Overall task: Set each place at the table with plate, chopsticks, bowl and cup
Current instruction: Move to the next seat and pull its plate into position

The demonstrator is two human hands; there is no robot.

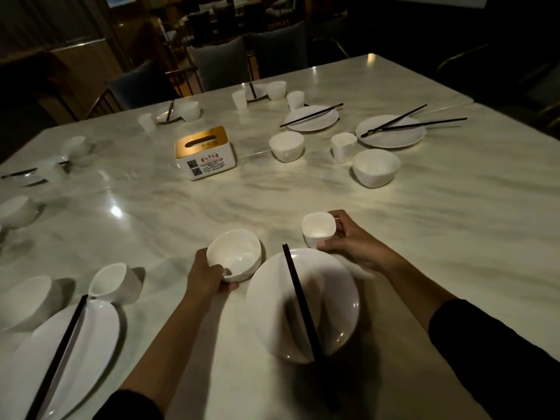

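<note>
Near place setting, itemised. Plate point(266, 301): white, at the near edge of the marble table point(454, 225), between the two forearms. Chopsticks point(298, 295): black pair laid across the plate, long axis running away from the person, far tips leaning slightly left. Bowl point(235, 256): white, empty, just beyond the plate's far-left rim; left hand point(206, 277) grips it low on the near side, fingers curled round its wall. Cup point(318, 228): small, white, just beyond the far-right rim; right hand point(354, 241) pinches it between thumb and fingers. Whether either vessel rests on the table cannot be told. Judgement: bowl sits left of the chopsticks' line, cup right, each under its nearer hand; seating and letting go remain.
</note>
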